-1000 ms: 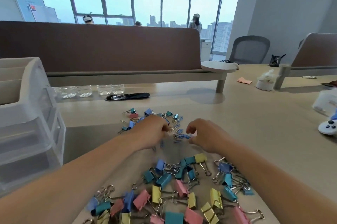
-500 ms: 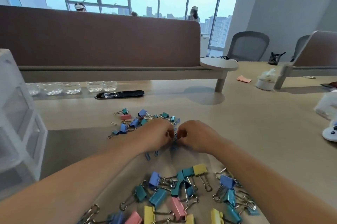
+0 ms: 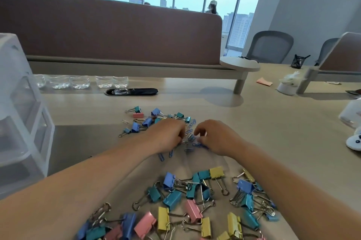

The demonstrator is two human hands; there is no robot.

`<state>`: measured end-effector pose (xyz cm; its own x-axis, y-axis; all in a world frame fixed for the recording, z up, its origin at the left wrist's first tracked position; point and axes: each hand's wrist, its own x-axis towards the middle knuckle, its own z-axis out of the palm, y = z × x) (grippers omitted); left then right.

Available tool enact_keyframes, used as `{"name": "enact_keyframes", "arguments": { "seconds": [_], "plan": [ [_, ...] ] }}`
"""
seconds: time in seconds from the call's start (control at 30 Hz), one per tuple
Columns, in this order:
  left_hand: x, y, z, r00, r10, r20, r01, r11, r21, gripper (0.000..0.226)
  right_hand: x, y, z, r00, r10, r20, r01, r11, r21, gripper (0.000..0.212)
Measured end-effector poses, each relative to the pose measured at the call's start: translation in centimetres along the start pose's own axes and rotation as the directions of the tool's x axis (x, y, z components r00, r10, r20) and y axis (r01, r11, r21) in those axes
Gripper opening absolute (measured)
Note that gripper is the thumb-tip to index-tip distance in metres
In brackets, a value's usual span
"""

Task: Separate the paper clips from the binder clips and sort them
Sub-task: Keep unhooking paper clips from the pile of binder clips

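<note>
Our left hand (image 3: 170, 136) and right hand (image 3: 216, 138) rest curled, fingers drawn narrow, on either side of a tangle of blue paper clips (image 3: 188, 136) at mid-table; whether either hand actually pinches a clip we cannot tell. Large binder clips (image 3: 187, 202) lie heaped nearest us, and smaller binder clips (image 3: 144, 122) sit mixed in just beyond the left hand. To do this step well, we judge it best to tease single wire clips apart with fingertips, sliding them toward one clear spot on the table (image 3: 283, 142) without dragging neighbours.

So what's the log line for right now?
left hand: picking | right hand: picking | blue paper clips: between hands | binder clips: nearer pile
</note>
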<state>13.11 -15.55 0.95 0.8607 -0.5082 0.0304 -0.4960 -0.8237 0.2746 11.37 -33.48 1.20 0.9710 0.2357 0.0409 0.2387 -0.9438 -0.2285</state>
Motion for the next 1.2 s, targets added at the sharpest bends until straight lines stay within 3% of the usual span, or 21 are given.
{"name": "enact_keyframes", "arguments": {
  "seconds": [0.1, 0.53, 0.73, 0.97, 1.2],
  "plan": [
    [-0.1, -0.2, -0.1, 0.999, 0.002, -0.037, -0.003, 1.000, -0.002, 0.019, 0.4, -0.2, 0.1, 1.000, -0.009, 0.019, 0.010, 0.999, -0.040, 0.031],
    [-0.2, 1.0, -0.1, 0.999, 0.033, -0.014, -0.034, 0.999, -0.022, 0.029, -0.9, 0.6, -0.4, 0.998, -0.022, 0.065, 0.028, 0.997, -0.079, 0.034],
    [0.2, 1.7, 0.1, 0.998, 0.062, -0.011, -0.062, 0.998, 0.010, 0.032, -0.8, 2.7, -0.6, 0.993, 0.102, -0.067, -0.104, 0.994, -0.034, 0.041],
    [0.2, 2.3, 0.8, 0.989, 0.074, 0.128, -0.084, 0.993, 0.077, 0.032, -0.7, 3.4, -0.3, 0.982, 0.175, 0.074, -0.165, 0.979, -0.119, 0.032],
    [-0.1, 2.7, 0.8, 0.991, 0.058, 0.123, -0.072, 0.991, 0.114, 0.025, -0.8, 2.9, 0.2, 0.991, 0.100, 0.088, -0.089, 0.988, -0.125, 0.046]
  ]
}}
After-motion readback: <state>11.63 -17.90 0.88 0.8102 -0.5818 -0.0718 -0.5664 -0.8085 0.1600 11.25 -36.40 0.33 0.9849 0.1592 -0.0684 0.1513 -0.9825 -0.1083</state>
